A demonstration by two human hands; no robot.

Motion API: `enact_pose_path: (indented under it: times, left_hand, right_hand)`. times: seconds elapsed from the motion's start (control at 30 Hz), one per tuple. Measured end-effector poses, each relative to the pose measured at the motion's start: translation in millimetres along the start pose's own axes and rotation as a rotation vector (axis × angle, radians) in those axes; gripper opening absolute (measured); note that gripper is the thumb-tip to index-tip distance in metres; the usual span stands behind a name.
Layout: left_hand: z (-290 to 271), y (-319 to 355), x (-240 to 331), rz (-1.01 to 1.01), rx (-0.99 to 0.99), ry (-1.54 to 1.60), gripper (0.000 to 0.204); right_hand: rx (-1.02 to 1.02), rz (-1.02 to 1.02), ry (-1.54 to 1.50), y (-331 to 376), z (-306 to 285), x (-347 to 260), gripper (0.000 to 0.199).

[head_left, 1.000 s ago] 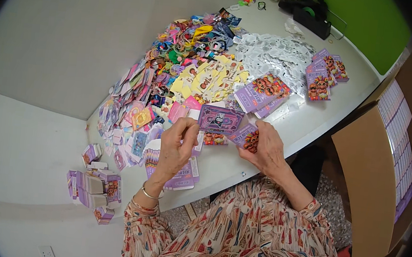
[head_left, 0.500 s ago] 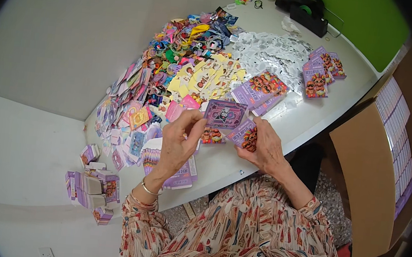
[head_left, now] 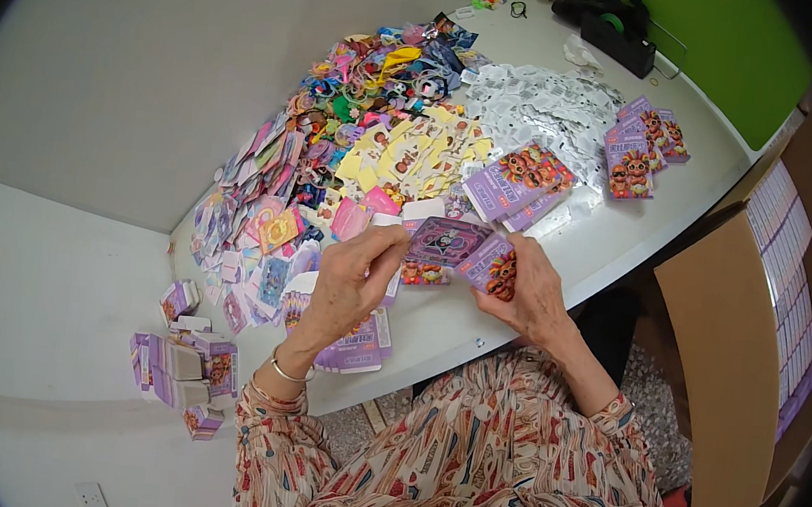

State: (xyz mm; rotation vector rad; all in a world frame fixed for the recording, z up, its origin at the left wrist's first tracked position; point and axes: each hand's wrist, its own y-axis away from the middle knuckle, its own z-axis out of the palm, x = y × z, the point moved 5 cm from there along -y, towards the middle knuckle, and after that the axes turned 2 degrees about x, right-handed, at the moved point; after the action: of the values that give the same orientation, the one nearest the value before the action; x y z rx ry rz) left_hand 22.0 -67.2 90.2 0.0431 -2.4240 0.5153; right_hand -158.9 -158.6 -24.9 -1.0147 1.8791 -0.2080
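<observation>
Between thumb and fingers, my left hand (head_left: pixel 356 273) pinches the edge of a dark purple card (head_left: pixel 445 242) with a cartoon figure on it. My right hand (head_left: pixel 531 291) is closed round a small purple printed box (head_left: pixel 491 266). The card is tilted, and its right edge meets the upper end of the box; whether it is inside cannot be made out. Under my left wrist lies a fanned stack of flat purple boxes (head_left: pixel 356 349). Another pair of purple boxes (head_left: pixel 513 178) lies just beyond my right hand.
Across the table lie heaps of yellow cards (head_left: pixel 404 157), white packets (head_left: pixel 540 109) and colourful trinkets (head_left: pixel 342 108). Purple boxes (head_left: pixel 630 163) and a black tape dispenser (head_left: pixel 614 46) sit far right. A carton (head_left: pixel 721 361) of packed boxes stands right; more boxes (head_left: pixel 186 369) are at left.
My left hand has tipped the card and brought it closer to the box, so its right edge now meets the box's end. My right hand keeps its grip.
</observation>
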Motion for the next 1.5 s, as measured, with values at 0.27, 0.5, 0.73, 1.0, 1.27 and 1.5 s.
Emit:
enact_pose_path:
  times: [0.27,0.5,0.73,1.0,1.27,1.5]
  left_hand:
    - [10,-4,-1,-0.139,0.031,0.138,0.007]
    - [-3,-6,16,0.032,0.208,-0.028,0.011]
    - [12,-12,18,0.100,0.035,-0.020,0.016]
    - [50,5,10,0.230,-0.060,-0.208,0.019]
    - [-38,-66,-151,-0.153,0.258,-0.299,0.019]
    - [-38,-83,-257,-0.006,0.174,-0.901,0.012]
  right_hand:
    - [0.073,-0.080,0.029,-4,-6,0,0.075]
    - [0.025,-0.001,-0.027,-2,-6,6,0.079]
    - [-0.028,-0.099,-0.058,-2,-2,-5,0.082]
    - [-0.072,0.073,-0.107,7,8,4,0.082]
    - [-0.094,0.107,-0.149,7,17,13,0.081]
    - [-0.097,0.053,-0.115,6,17,8,0.079]
